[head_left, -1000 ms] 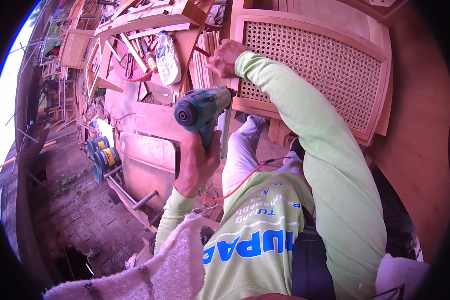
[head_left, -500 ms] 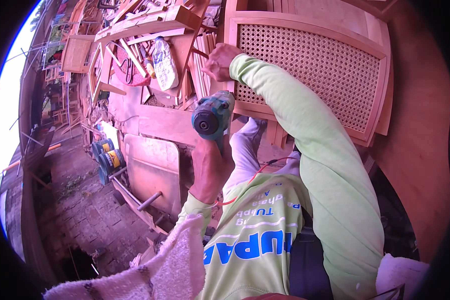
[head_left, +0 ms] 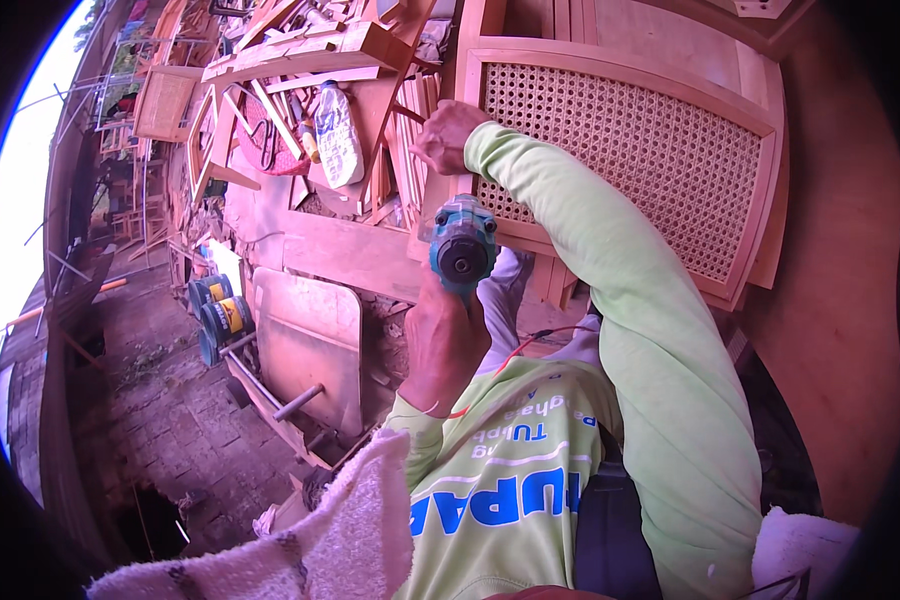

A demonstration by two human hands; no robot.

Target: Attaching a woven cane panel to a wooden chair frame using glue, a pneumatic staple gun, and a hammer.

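My left hand [head_left: 442, 340] is wrapped round the grip of a teal and black power drill [head_left: 464, 250]. The drill points toward the wooden frame, at its lower left corner; its bit end is hidden behind its body. A wooden frame [head_left: 625, 55] with a woven cane panel [head_left: 620, 160] lies in front of me. At the frame's left edge, my right hand [head_left: 451, 137] is closed with the fingers curled; what it grips, if anything, is hidden. My right forearm crosses above the cane panel.
Wood offcuts and strips [head_left: 310, 45] pile up at the far left, beside a white plastic bottle [head_left: 336, 135]. Teal buckets [head_left: 222, 322] and a flat-topped wooden board with rollers [head_left: 307, 345] stand at the left. A brown wooden surface [head_left: 840, 270] extends along the right.
My left hand has carried the drill to the right and slightly down, turning it closer to the frame's corner. My right hand keeps its closed pose at the frame's left edge.
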